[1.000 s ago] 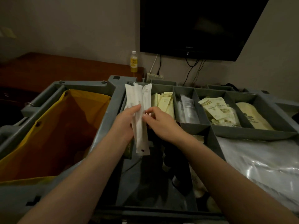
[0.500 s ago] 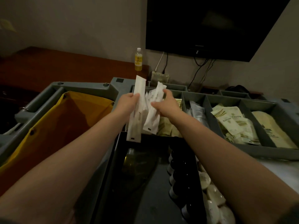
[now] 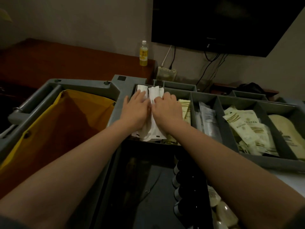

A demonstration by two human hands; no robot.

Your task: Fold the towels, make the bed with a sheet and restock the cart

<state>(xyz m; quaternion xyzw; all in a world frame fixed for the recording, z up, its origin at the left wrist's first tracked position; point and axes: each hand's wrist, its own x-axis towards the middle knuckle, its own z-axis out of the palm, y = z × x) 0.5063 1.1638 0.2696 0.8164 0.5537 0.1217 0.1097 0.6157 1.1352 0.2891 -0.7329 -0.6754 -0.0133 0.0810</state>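
Long white sachets (image 3: 152,132) lie in the leftmost compartment of the grey cart tray (image 3: 204,98). My left hand (image 3: 137,109) lies flat on their left side with its fingers straight. Beside it, my right hand (image 3: 166,108) presses on them from the right, its fingertips bent over the top of one packet. The sachets' ends stick out beyond both hands at the far and near side of the compartment.
Other compartments hold pale yellow packets (image 3: 247,128) and clear wrapped items (image 3: 207,118). A yellow bag (image 3: 49,129) hangs in the cart's left frame. Dark bottles (image 3: 186,187) line a lower tray. A drink bottle (image 3: 143,53) stands on the wooden desk below a wall TV (image 3: 222,22).
Both hands have carried the white sachets forward and lowered them from upright into the leftmost compartment, where they now lie flat under my palms.
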